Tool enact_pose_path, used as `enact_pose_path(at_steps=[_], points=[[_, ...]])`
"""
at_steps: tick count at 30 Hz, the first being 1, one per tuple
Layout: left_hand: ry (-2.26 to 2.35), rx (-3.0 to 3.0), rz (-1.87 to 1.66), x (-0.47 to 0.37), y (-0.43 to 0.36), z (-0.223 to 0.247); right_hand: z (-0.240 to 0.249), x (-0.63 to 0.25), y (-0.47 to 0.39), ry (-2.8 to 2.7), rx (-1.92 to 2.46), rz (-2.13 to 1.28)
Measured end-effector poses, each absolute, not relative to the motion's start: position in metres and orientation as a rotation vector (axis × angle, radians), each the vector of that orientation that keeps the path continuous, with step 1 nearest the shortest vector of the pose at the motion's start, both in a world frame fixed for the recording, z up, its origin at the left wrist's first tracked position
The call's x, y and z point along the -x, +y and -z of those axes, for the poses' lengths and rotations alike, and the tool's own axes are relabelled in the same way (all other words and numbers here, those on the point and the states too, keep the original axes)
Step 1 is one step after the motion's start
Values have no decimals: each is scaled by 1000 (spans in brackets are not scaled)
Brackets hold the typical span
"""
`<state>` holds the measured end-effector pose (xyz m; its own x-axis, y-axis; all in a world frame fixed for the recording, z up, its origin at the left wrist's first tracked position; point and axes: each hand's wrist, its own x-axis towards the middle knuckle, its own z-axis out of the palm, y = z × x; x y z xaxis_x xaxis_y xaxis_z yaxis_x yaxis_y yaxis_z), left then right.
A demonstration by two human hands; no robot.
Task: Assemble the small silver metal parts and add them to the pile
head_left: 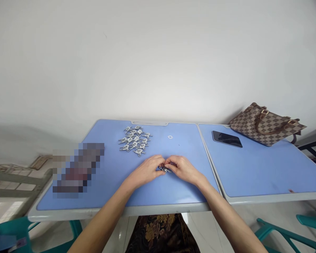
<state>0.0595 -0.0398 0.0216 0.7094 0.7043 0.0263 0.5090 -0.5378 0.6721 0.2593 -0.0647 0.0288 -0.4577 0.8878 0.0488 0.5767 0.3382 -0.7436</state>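
My left hand (152,166) and my right hand (181,167) meet over the near middle of the left blue table. Between their fingertips is a small silvery metal piece (165,169), pinched from both sides and partly covered by the fingers. Its exact kind does not show. Beyond my left hand lies a loose group of several small metal pieces (135,140), each with a rounded body and thin prongs. A small pale ring-like part (170,137) rests past my right hand, with a tiny dark speck (179,144) to its right.
A black phone (227,139) and a checkered handbag (265,124) lie on the right-hand table (274,172). At the left of my table (110,189) is a blurred-out dark object (80,168). Green stools (281,232) stand below, and a white wall rises behind.
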Motion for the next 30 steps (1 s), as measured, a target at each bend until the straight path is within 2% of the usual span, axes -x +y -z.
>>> enact_pose_path(at_steps=[13,30], points=[[933,-2293,-445,-62,-47,-26,-26,-286,-67,-1992,1461,-763],[996,-2316,-347,-63,-48,-33,-26,-279,-77,-2317,1383,-820]])
